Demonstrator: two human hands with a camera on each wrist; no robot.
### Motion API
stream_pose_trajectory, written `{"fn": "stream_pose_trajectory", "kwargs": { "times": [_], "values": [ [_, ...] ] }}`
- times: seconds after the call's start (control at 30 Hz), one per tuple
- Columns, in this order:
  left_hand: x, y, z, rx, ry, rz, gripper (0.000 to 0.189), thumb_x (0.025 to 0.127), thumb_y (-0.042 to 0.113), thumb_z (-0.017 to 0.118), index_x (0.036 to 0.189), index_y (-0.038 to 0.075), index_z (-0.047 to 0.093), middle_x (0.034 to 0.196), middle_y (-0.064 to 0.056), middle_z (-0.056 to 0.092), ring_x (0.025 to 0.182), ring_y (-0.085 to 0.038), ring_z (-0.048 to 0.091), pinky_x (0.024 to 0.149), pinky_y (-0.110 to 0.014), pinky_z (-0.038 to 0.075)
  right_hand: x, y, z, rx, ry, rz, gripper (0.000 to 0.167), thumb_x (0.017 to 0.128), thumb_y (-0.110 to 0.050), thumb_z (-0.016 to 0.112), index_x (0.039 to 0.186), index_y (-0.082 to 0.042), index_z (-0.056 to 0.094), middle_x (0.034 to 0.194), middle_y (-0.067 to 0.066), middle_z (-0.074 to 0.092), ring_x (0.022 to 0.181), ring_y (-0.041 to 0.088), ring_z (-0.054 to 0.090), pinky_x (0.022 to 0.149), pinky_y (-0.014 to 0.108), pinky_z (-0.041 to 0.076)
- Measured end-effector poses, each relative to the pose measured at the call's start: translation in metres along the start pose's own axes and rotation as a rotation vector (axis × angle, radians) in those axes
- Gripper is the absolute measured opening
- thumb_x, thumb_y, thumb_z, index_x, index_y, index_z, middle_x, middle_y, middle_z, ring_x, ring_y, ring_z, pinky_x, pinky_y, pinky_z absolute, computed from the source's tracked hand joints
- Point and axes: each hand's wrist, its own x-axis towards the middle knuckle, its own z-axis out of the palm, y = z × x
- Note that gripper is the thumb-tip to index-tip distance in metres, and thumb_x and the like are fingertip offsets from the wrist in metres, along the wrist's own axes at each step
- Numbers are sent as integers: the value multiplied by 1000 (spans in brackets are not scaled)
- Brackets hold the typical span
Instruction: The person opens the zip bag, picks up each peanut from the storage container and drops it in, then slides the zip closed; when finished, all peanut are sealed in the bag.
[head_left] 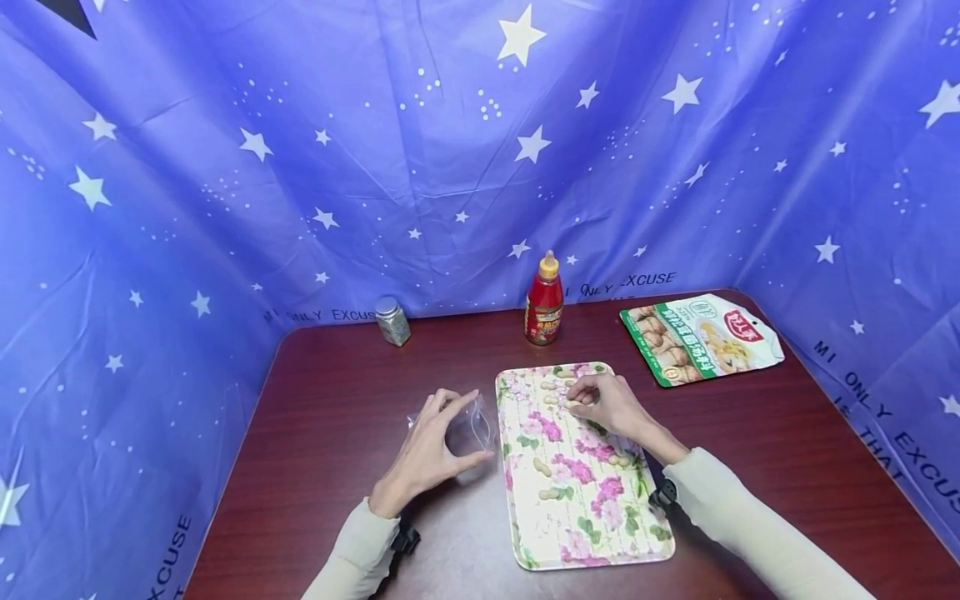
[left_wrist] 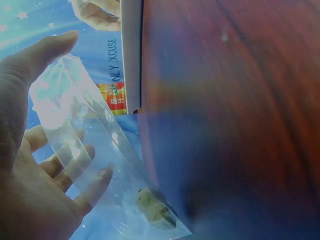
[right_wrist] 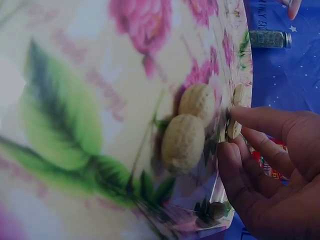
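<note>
Right fingers pinch a peanut between their tips; left fingers curve round a clear bag.

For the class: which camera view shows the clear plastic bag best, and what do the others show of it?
The left wrist view: the clear plastic bag appears large there, with what looks like a peanut inside. The head view shows it small, partly covered by the left hand. The right wrist view doesn't show it.
</note>
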Motion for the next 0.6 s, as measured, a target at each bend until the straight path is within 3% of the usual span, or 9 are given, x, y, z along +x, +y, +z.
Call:
{"fn": "stream_pose_trajectory", "kwargs": {
  "times": [0.33,0.6],
  "values": [
    [-1,0,0,-7,3,5,94,72,51,92,153,23,53,125,-1,57,113,-18,54,96,-38,52,-3,1,6,20,-14,-13,10,85,-4,83,92,-5,76,81,4,73,70,8,64,66,19,52],
    [-2,2,2,5,-2,1,95,71,50,93,154,25,52,126,0,57,112,-17,55,94,-38,52,-7,-8,13,122,-50,13,9,90,-4,78,98,-2,76,84,7,73,73,9,63,65,20,51]
  ]
}}
